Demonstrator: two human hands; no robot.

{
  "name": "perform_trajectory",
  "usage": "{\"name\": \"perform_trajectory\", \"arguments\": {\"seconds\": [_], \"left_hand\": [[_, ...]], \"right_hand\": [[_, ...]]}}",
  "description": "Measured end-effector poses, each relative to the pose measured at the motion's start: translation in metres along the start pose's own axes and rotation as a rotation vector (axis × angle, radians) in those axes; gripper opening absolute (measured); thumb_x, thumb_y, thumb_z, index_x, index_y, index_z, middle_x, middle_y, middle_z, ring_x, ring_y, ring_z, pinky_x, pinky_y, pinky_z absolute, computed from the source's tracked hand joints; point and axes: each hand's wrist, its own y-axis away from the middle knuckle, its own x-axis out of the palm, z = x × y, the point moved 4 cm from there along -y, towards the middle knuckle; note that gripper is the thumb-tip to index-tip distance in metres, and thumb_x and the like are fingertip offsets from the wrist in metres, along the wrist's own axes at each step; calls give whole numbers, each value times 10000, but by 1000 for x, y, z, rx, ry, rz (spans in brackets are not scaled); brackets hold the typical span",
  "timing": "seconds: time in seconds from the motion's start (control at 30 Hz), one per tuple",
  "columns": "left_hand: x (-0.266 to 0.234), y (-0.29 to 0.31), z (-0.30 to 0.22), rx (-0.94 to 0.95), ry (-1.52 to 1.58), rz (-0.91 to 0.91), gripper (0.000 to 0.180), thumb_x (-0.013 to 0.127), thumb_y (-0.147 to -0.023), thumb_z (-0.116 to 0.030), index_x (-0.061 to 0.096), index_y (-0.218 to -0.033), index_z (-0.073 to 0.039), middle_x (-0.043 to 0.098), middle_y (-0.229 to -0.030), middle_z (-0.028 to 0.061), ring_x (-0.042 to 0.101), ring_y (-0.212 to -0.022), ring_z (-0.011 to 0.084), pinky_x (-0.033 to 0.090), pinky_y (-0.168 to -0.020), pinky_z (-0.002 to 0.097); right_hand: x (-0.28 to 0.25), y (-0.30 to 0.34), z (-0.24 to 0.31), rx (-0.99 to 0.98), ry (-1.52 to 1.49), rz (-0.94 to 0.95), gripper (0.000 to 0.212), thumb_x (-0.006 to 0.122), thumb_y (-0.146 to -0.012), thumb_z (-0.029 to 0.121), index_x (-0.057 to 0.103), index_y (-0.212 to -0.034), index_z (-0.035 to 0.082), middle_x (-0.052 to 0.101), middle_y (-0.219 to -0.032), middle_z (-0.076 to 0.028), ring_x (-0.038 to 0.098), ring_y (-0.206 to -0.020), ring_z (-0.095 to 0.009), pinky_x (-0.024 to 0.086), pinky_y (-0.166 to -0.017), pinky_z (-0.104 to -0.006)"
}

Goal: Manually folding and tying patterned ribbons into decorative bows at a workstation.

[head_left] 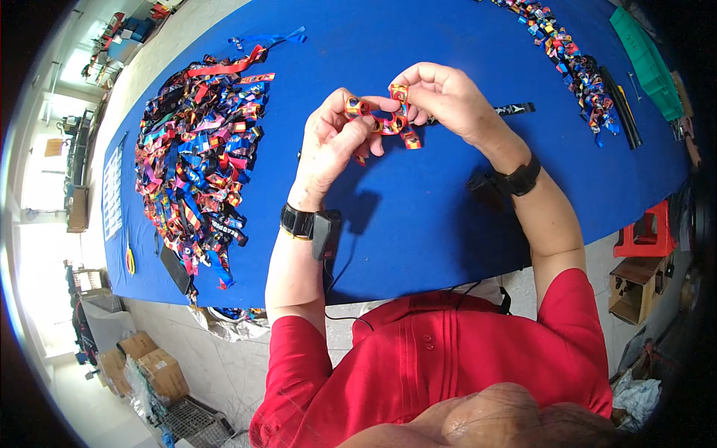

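A curly red-and-yellow ribbon (396, 125) is pinched tight by left grip (332, 142) and right grip (452, 101). It is looped sideways between them.

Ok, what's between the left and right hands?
A bent red patterned ribbon, held by both the left hand and the right hand; head view shows it.

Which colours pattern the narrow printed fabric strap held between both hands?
The strap is red and yellow with dark patches, clearest in the head view.
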Motion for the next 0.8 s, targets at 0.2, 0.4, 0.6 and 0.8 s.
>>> {"name": "perform_trajectory", "arguments": {"seconds": [0.2,0.4,0.6,0.8], "left_hand": [[-2,-2,1,7,-18,-9,62,508,-932,11,490,-918,-47,688,-1137,168,634,-627,111,464,-498,201],[-1,-4,4,45,29,-49,28,559,-966,-56,555,-974,-30,698,-1081,147,678,-712,131,497,-552,206],[-16,-11,23,21,263,-197,75,562,-979,-76,590,-1028,-26,698,-1020,119,711,-849,181,560,-654,255],[-16,-12,26,9,398,-189,67,578,-982,-86,607,-1009,-31,705,-986,117,719,-868,217,581,-676,276]], "right_hand": [[2,1,3,125,-86,22,228,592,-981,202,636,-1109,19,655,-899,-7,585,-746,-59,491,-677,-203],[-2,-2,-7,-8,2,-22,240,676,-934,229,666,-1060,24,691,-896,-12,616,-774,-67,499,-678,-217],[-13,-3,-3,-57,-31,-235,236,645,-960,214,657,-1095,21,678,-969,-19,625,-851,-70,514,-740,-217],[-15,-6,-11,-48,-83,-257,223,636,-967,200,646,-1091,15,679,-965,-32,630,-856,-76,519,-772,-230]]}}
